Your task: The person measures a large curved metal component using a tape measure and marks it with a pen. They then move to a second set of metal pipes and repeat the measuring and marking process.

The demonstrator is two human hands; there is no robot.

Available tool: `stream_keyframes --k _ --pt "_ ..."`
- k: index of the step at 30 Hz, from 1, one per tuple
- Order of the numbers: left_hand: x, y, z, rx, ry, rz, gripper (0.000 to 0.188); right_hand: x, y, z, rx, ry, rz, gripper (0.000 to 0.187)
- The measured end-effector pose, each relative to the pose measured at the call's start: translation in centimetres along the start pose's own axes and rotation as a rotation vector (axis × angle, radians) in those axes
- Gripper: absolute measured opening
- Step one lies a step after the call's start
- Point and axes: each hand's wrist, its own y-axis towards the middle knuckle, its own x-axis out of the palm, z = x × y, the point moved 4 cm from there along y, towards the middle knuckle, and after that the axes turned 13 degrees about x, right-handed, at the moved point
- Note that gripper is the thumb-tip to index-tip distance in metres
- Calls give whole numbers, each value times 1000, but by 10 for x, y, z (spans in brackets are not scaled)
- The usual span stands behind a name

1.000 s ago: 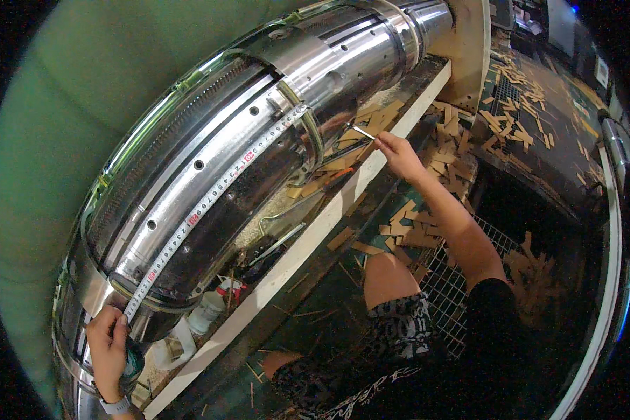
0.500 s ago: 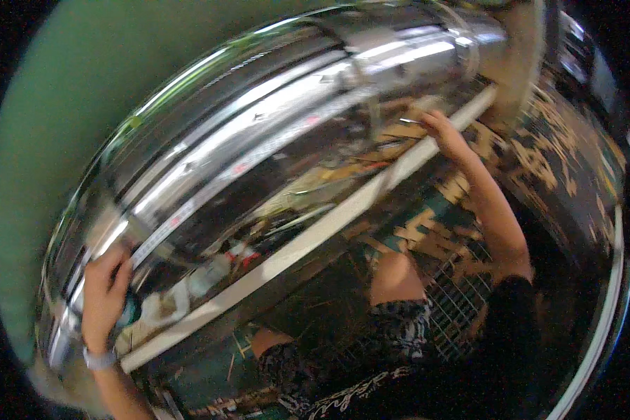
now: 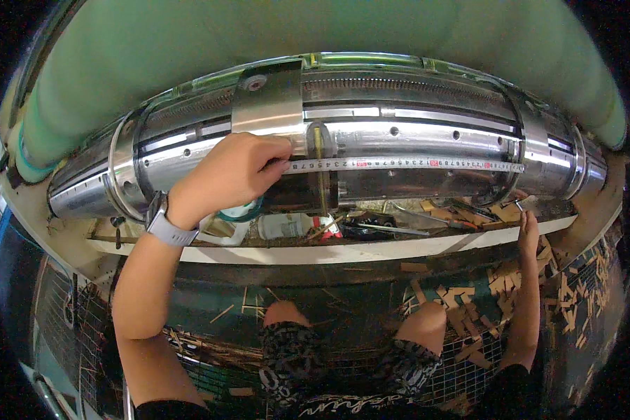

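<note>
A white tape measure (image 3: 399,164) runs across the shiny metal cylinder (image 3: 427,143). At its left end my left hand (image 3: 234,171) is closed on the tape, fingers pinched against the cylinder. A round teal-rimmed thing (image 3: 243,212), partly hidden, shows just below that hand. Wide metal bands circle the cylinder, one beside my left hand (image 3: 267,98). My right hand (image 3: 530,227) is closed near the tape's right end, below the cylinder, with a small shiny metal piece (image 3: 519,205) at its fingertips; its kind is too small to tell.
Below the cylinder, a trough with a pale front rail (image 3: 371,250) holds a translucent bottle (image 3: 285,225), rods and cardboard scraps. A large green roller (image 3: 427,31) lies behind. Cardboard strips (image 3: 469,308) litter the floor and wire grating at right.
My view has levelled and swung, so the cylinder now lies across it. Along the cylinder, my left hand has moved right, nearer the middle. My right hand still has the small metal piece.
</note>
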Motion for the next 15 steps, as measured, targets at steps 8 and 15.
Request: stream_keyframes --k 8,15 --pt "6 -2 -3 73 2 12 12 7 0 19 -19 19 67 25" --pt "7 -5 -4 86 33 13 13 5 -1 5 44 -32 -11 27"
